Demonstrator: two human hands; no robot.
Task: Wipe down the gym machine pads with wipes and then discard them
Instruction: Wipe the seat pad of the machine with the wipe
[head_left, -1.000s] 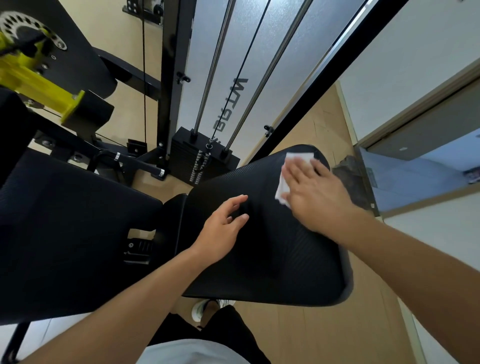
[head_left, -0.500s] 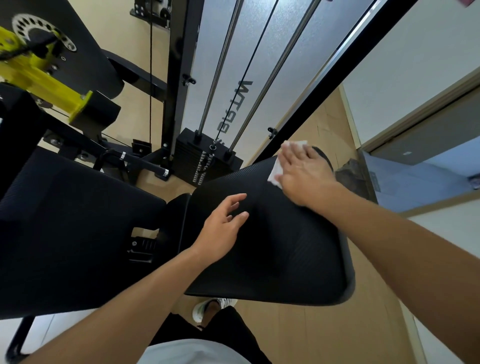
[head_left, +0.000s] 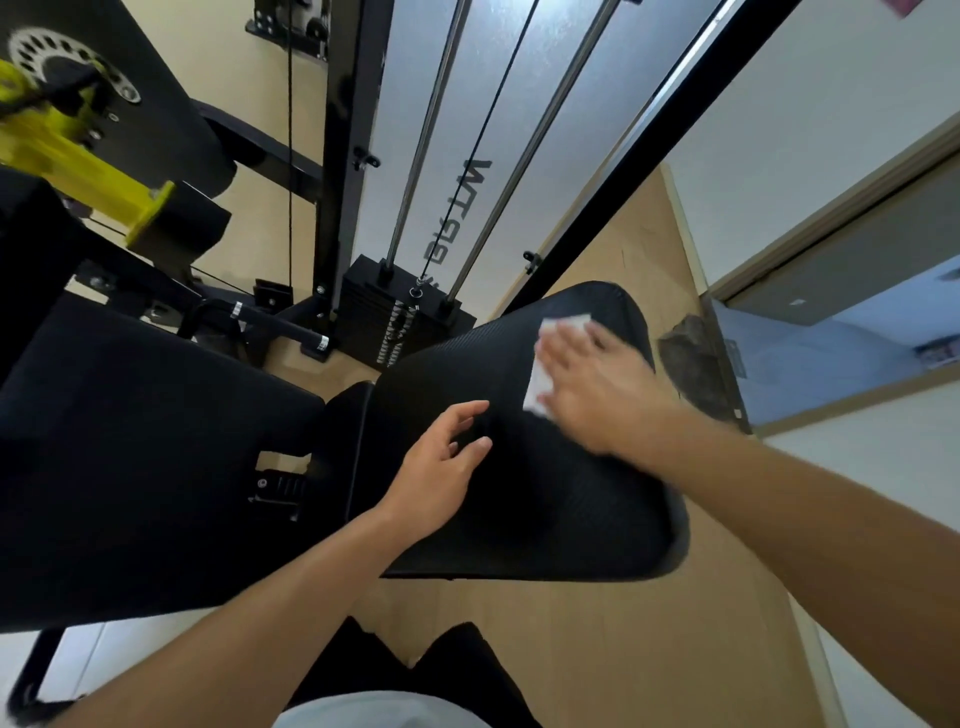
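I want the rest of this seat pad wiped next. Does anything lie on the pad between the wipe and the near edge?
Only the left hand: it rests on the black textured seat pad, nearer and left of the white wipe pressed under the right hand. The pad's near right part looks bare.

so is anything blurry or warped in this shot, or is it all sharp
Head view: the right hand and the white wipe under it are smeared by motion blur, while the left hand and the black seat pad look sharp. Head view: the wide-angle lens splays the machine's guide rods and the door frame outward. Head view: the yellow lever is slightly soft.
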